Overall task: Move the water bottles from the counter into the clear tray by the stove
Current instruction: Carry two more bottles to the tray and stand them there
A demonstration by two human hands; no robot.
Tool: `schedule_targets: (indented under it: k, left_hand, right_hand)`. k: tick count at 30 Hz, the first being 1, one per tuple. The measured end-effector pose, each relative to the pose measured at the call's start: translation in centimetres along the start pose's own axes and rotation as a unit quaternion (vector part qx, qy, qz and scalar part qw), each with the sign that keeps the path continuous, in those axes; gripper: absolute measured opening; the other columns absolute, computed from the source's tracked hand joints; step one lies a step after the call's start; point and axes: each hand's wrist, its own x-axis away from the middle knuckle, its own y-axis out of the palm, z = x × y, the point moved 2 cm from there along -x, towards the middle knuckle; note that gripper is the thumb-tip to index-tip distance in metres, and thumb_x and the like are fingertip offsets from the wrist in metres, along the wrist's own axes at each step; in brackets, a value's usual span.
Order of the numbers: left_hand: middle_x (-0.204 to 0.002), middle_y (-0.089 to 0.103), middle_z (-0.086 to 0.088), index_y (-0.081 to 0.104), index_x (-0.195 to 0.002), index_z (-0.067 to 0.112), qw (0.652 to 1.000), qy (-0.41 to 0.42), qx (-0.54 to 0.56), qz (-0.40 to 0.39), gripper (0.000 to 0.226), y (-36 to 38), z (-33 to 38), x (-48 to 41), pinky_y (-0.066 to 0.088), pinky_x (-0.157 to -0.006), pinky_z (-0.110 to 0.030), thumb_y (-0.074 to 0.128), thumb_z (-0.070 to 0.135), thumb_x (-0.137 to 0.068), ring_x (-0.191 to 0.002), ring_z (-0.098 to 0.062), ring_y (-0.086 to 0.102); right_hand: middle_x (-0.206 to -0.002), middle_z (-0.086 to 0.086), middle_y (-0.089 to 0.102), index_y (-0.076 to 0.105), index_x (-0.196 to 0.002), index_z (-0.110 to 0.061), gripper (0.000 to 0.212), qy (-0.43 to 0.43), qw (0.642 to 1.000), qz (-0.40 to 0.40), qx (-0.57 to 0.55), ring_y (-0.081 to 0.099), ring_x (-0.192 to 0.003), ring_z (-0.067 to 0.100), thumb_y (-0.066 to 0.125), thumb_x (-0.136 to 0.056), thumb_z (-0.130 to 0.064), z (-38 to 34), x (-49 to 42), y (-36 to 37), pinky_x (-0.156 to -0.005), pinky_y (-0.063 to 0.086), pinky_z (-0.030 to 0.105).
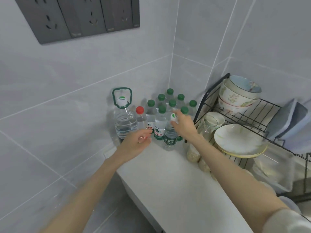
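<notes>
Nearest the lens: right sleeve, with the forearm running up over the counter to the corner.

Right hand: thumb and forefinger look narrowed on the cap of the white-capped bottle. The edges are blurred, so I read this as a pinch and not a full wrap. This bottle stands at the front of the group, the easiest one to lift without knocking the others.

Left hand: fingers half curled and holding nothing, low by the bottle bases, just beside the red-capped bottle.

Green-capped bottles: upright and packed cap to cap into the wall corner. Large jug on their left, dish rack with plates close on their right. My judgement is that the tight packing calls for taking the front ones first.

Clear tray and stove: neither is in view. All the bottles are on the counter, so I judge the transfer barely begun.
</notes>
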Motion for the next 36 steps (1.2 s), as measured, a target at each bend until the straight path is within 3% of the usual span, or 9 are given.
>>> schedule_targets:
  k: [3, 7, 9, 14, 19, 25, 29, 31, 36]
  left_hand:
    - [-0.126, 0.061, 0.0, 0.056, -0.13, 0.018, 1.0, -0.005, 0.01, -0.021, 0.036, -0.1, -1.6, -0.7, 0.041, -0.096, -0.016, 0.056, 0.014, -0.093, -0.118, -0.012, 0.057]
    - [-0.129, 0.058, 0.001, 0.053, -0.131, 0.021, 0.998, -0.01, 0.011, -0.054, 0.039, -0.2, -3.1, -1.4, 0.045, -0.094, -0.024, 0.057, 0.016, -0.093, -0.114, -0.013, 0.058]
    - [-0.131, 0.057, 0.001, 0.05, -0.133, 0.023, 0.997, -0.018, 0.023, -0.065, 0.043, 0.0, -3.8, -1.7, 0.047, -0.087, -0.024, 0.059, 0.018, -0.092, -0.111, -0.014, 0.058]
    - [-0.139, 0.046, 0.007, 0.04, -0.141, 0.025, 0.994, -0.035, 0.004, -0.099, 0.064, 1.3, -6.0, -0.8, 0.041, -0.101, -0.029, 0.07, 0.026, -0.085, -0.122, -0.015, 0.048]
    - [-0.144, 0.04, 0.008, 0.034, -0.145, 0.024, 0.991, -0.057, 0.017, -0.117, 0.082, 2.3, -8.5, 0.8, 0.039, -0.103, -0.033, 0.078, 0.029, -0.076, -0.125, -0.01, 0.041]
    - [-0.133, 0.051, 0.016, 0.04, -0.139, 0.036, 0.994, -0.058, 0.041, -0.081, 0.086, 2.0, -9.8, 1.1, 0.044, -0.096, -0.033, 0.086, 0.034, -0.065, -0.12, -0.009, 0.048]
    - [-0.112, 0.056, 0.03, 0.043, -0.115, 0.053, 0.996, -0.04, 0.059, -0.045, 0.072, 1.8, -8.9, 0.7, 0.041, -0.085, -0.011, 0.085, 0.02, -0.067, -0.102, 0.016, 0.052]
    - [-0.106, 0.057, 0.032, 0.044, -0.112, 0.05, 0.997, -0.029, 0.065, -0.035, 0.069, 1.7, -8.4, 0.4, 0.041, -0.078, -0.005, 0.084, 0.016, -0.068, -0.096, 0.023, 0.051]
    - [-0.106, 0.058, 0.027, 0.047, -0.12, 0.038, 0.997, -0.026, 0.07, -0.021, 0.064, 1.6, -8.2, 0.0, 0.04, -0.084, -0.009, 0.083, 0.02, -0.07, -0.1, 0.011, 0.054]
  right_hand:
    - [-0.108, 0.012, 0.064, 0.048, -0.132, -0.016, 0.041, 0.008, 0.999, 0.035, -0.002, 0.063, -0.096, 0.03, 0.058, -0.093, -0.019, 0.4, 0.3, 0.3, -0.081, 0.052, 0.037]
    - [-0.098, 0.012, 0.069, 0.053, -0.128, -0.016, 0.04, 0.001, 0.999, 0.035, -0.008, 0.065, -0.088, 0.029, 0.062, -0.09, -0.021, 0.8, 1.3, 0.0, -0.082, 0.052, 0.046]
    - [-0.099, 0.011, 0.07, 0.056, -0.127, -0.017, 0.041, -0.035, 0.999, 0.008, -0.009, 0.065, -0.089, 0.026, 0.066, -0.088, -0.021, 0.5, 1.8, -0.3, -0.084, 0.052, 0.045]
    - [-0.095, 0.014, 0.069, 0.06, -0.12, -0.029, 0.039, -0.089, 0.992, -0.068, -0.049, 0.063, -0.079, 0.027, 0.072, -0.083, -0.023, -1.0, 2.9, -0.2, -0.083, 0.053, 0.047]
    - [-0.104, 0.004, 0.072, 0.063, -0.121, -0.018, 0.042, -0.13, 0.978, -0.148, -0.063, 0.067, -0.092, 0.017, 0.075, -0.081, -0.015, -3.6, 4.7, 1.9, -0.088, 0.053, 0.036]
    - [-0.116, -0.002, 0.069, 0.064, -0.123, -0.015, 0.043, -0.156, 0.968, -0.169, -0.097, 0.064, -0.102, 0.007, 0.074, -0.081, -0.009, -5.5, 5.1, 3.6, -0.09, 0.05, 0.016]
    - [-0.118, -0.003, 0.068, 0.065, -0.122, -0.017, 0.044, -0.166, 0.971, -0.151, -0.079, 0.06, -0.099, 0.002, 0.074, -0.081, -0.009, -5.8, 4.6, 3.7, -0.083, 0.046, 0.004]
    - [-0.12, -0.004, 0.067, 0.064, -0.124, -0.017, 0.045, -0.168, 0.97, -0.156, -0.085, 0.059, -0.103, 0.002, 0.072, -0.082, -0.007, -6.1, 4.5, 3.6, -0.085, 0.047, 0.006]
    - [-0.121, -0.006, 0.066, 0.062, -0.126, -0.027, 0.046, -0.15, 0.966, -0.189, -0.09, 0.059, -0.101, 0.006, 0.072, -0.083, -0.015, -5.5, 3.7, 3.2, -0.091, 0.051, 0.026]
